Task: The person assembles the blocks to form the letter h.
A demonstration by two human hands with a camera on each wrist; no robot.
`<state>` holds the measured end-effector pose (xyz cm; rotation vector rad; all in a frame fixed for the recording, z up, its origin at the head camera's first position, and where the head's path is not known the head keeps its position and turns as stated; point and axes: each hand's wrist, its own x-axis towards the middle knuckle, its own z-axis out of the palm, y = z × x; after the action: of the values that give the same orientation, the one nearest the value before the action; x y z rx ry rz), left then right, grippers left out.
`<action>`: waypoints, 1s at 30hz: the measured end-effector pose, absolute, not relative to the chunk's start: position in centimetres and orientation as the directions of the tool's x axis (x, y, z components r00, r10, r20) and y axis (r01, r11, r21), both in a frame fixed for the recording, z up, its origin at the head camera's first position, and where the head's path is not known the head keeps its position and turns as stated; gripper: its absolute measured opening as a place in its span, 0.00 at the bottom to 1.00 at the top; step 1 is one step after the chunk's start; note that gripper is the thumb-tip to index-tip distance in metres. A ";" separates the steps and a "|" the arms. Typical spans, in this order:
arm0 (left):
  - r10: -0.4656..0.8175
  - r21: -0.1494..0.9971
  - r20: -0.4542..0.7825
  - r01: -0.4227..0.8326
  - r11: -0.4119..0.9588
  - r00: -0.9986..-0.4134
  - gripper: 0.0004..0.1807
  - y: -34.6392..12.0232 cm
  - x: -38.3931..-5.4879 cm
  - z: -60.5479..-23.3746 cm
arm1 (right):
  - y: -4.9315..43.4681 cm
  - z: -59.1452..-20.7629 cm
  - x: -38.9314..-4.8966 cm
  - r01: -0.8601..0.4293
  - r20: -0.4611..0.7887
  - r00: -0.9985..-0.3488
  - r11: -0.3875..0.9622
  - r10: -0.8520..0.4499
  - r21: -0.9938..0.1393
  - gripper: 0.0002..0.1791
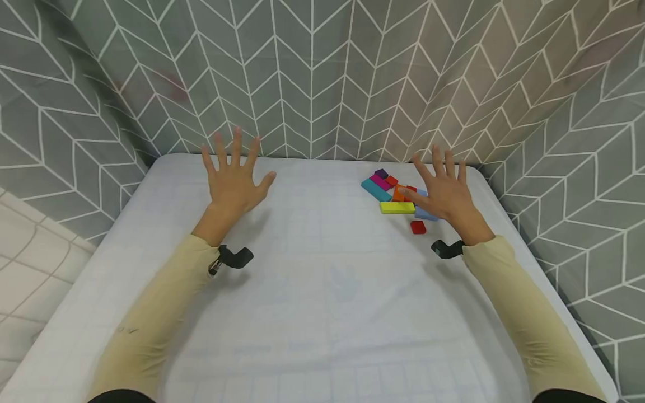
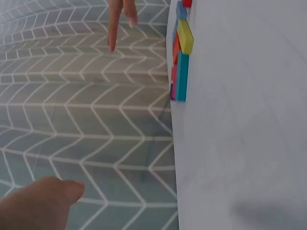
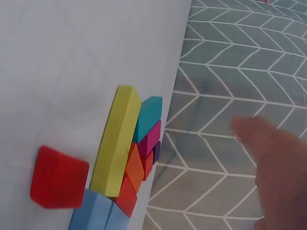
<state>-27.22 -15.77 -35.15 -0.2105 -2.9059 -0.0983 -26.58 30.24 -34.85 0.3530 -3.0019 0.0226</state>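
My left hand (image 1: 233, 187) is held over the far left of the white table, fingers straight and spread, holding nothing. Over the far right, my right hand (image 1: 445, 193) has its fingers spread too and covers part of a group of colored blocks in the head view. A yellow block (image 1: 397, 207), a teal block (image 1: 375, 190), a magenta block (image 1: 380, 182), a dark purple block (image 1: 381, 174), an orange block (image 1: 398, 193) and a light blue block (image 3: 90, 211) lie close together. One red block (image 3: 58, 177) sits apart on the near side.
The white table (image 1: 302, 291) fills the middle, its far edge against a grey curtain (image 1: 312, 78) with white chevron lines. The same patterned cloth hangs on both sides. Pale tiles (image 1: 35, 263) show at the lower left. Each wrist wears a black strap mount (image 1: 235, 257).
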 end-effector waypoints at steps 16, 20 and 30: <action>0.472 0.169 0.115 0.485 0.858 -0.874 0.47 -1.3 -30.7 -36.2 | 30.5 -36.5 -26.7 -0.197 0.117 -0.978 0.957 -0.175 -0.212 0.46; 0.514 0.184 0.101 0.524 0.832 -0.852 0.47 0.7 -30.9 -37.0 | 30.2 -37.4 -26.5 -0.146 0.123 -0.985 0.960 -0.119 -0.238 0.44; 0.546 0.246 0.066 0.544 0.802 -0.835 0.44 4.5 -32.1 -38.5 | 28.9 -39.3 -26.0 -0.052 0.073 -0.997 0.958 -0.032 -0.282 0.46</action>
<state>-32.06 4.51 -38.53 -0.9043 -2.9899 -0.4036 -25.97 28.91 -39.26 0.0651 -3.0412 0.4414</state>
